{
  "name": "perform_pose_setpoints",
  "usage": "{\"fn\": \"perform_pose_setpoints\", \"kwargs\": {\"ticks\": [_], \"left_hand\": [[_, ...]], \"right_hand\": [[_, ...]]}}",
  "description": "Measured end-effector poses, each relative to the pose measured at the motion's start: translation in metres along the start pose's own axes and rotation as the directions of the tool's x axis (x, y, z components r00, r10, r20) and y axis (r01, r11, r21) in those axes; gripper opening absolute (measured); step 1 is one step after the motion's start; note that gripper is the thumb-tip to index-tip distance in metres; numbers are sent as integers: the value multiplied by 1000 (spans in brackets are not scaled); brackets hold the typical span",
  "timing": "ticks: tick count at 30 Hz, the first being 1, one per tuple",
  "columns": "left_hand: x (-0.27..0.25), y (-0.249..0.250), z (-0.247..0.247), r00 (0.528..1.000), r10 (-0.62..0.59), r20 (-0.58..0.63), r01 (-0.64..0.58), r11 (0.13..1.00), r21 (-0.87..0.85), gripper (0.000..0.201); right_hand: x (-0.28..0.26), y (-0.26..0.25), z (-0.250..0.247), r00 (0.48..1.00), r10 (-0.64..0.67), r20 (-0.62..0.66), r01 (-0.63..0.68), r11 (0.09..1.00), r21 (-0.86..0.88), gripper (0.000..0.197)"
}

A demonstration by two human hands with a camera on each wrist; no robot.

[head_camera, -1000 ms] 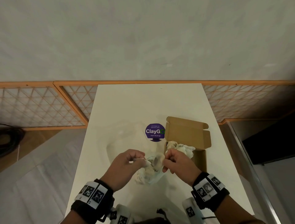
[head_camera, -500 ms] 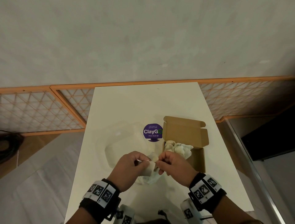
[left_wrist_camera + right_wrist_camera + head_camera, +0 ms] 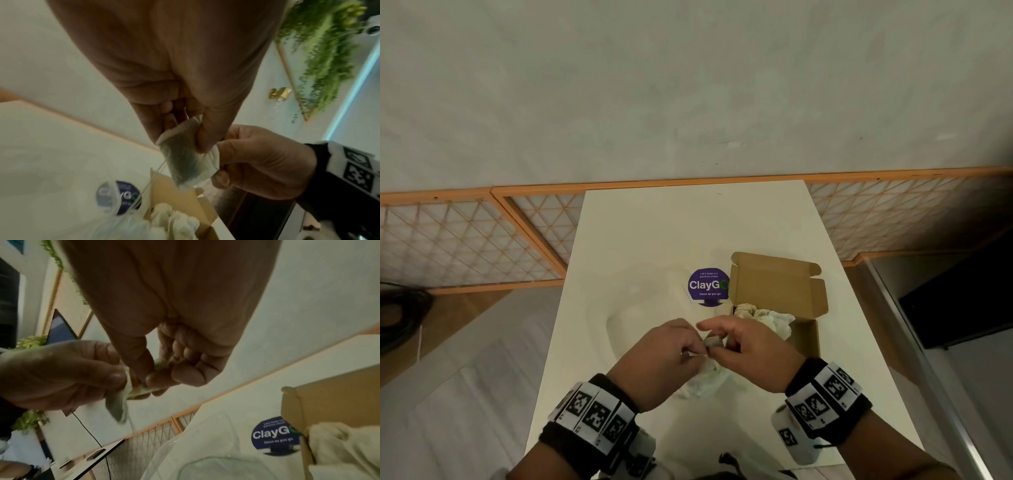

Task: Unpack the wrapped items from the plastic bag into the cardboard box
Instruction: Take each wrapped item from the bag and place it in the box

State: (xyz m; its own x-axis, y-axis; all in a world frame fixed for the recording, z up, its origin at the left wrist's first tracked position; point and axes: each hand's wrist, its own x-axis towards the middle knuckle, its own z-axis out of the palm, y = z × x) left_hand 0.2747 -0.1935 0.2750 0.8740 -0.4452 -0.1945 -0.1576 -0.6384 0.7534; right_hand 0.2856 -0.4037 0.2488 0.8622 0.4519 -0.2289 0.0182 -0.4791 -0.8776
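Left hand [image 3: 661, 359]: raised above the near half of the table [image 3: 688, 226], fingers curled, thumb and fingers pinching the mouth of the bag [image 3: 705, 380].
Right hand [image 3: 753, 356]: just beside the left, fingertips meeting it; thumb and forefinger pinch the same bag edge from the other side, remaining fingers curled.
Bag: thin, clear plastic, crumpled; its top is gathered between the two hands, its body hangs below them toward the table. In the left wrist view the pinched film [image 3: 185, 160] is stretched in a narrow strip between both hands. Contents at this moment cannot be made out.
Box [image 3: 780, 291]: brown cardboard, on the right part of the table, lid flap open and tilted back, just beyond the right hand.
Wrapped items [image 3: 767, 317]: pale, crumpled bundles lying inside the box, at its left end; exact count unclear.
Sticker [image 3: 708, 286]: round, purple, reading "ClayGo", on the table touching the box's left edge.
Wristbands [image 3: 595, 414]: black, with printed square markers, one on each wrist.
Lattice [image 3: 469, 240]: orange-framed panels behind the table, against a pale wall.
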Motion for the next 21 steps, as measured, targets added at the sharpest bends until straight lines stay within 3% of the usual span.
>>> {"fn": "perform_pose_setpoints", "kwargs": {"ticks": [3,5,10,13,16,21], "left_hand": [[0,12,-7,994,50,-102,-56,997,-60,8],[-2,19,-13,983,64,-171,-81,992,-95,8],[-6,29,-27,956,66,-285,-119,978,-172,13],[-6,32,-28,955,38,-295,-104,971,-214,14],[-5,33,-27,955,13,-296,-95,960,-264,15],[-5,36,-22,962,21,-270,-109,943,-314,15]], "right_hand": [[-2,-5,-3,998,-52,-41,56,992,112,27],[-3,-8,-7,996,-8,-91,31,968,251,26],[-5,-11,-19,974,157,-165,-14,764,645,10],[-5,-11,-20,974,156,-164,26,642,766,34],[-3,-10,-19,973,132,-187,71,600,797,54],[-5,-11,-18,962,126,-242,117,610,784,56]]}}
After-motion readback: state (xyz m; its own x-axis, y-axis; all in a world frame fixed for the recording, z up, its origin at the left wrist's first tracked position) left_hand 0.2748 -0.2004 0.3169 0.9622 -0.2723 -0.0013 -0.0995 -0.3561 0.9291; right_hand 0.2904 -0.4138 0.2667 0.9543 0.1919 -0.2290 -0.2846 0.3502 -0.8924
